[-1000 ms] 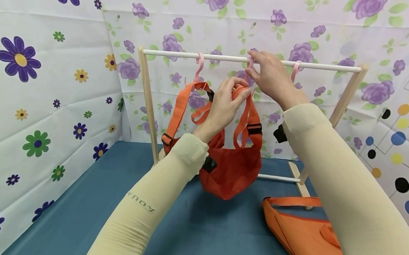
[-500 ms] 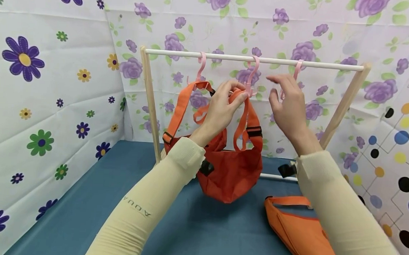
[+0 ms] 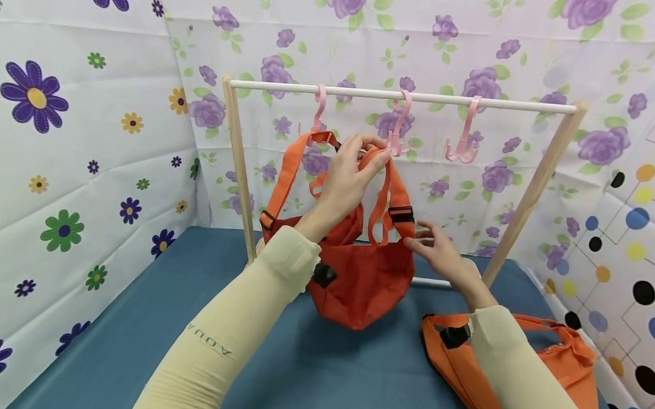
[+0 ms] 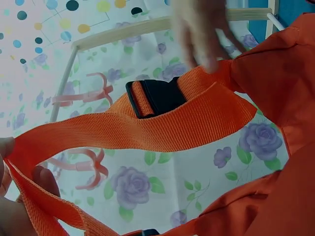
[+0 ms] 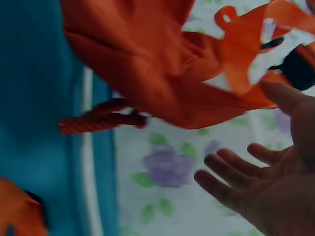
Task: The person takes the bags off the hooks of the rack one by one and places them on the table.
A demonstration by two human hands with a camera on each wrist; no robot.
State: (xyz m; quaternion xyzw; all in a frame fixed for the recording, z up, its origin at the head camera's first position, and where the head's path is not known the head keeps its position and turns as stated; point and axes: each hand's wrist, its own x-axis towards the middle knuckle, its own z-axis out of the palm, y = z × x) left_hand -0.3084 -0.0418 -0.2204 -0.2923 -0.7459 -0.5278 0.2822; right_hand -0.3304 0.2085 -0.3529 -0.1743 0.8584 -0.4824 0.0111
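My left hand (image 3: 342,184) pinches the orange strap (image 3: 395,186) of a red-orange bag (image 3: 359,285) at its top. The held strap is just below and left of the middle pink hook (image 3: 399,122). A black buckle (image 4: 157,96) sits on the strap in the left wrist view. Beside the bag's upper right corner is my right hand (image 3: 440,252), fingers spread and extended. Its thumb is at the base of the strap in the right wrist view; whether it touches cannot be told. The bag hangs in the air above the blue table.
A white rail (image 3: 360,93) on a wooden frame (image 3: 537,189) spans the back. Another orange bag's strap (image 3: 287,172) hangs from the left pink hook (image 3: 320,109). The right pink hook (image 3: 465,134) carries nothing. An orange waist bag (image 3: 569,374) lies on the blue table (image 3: 347,382).
My right hand has let go of the middle hook and come down to the bag's upper right corner. The left hand, still holding the strap, has shifted slightly left and down from the hook.
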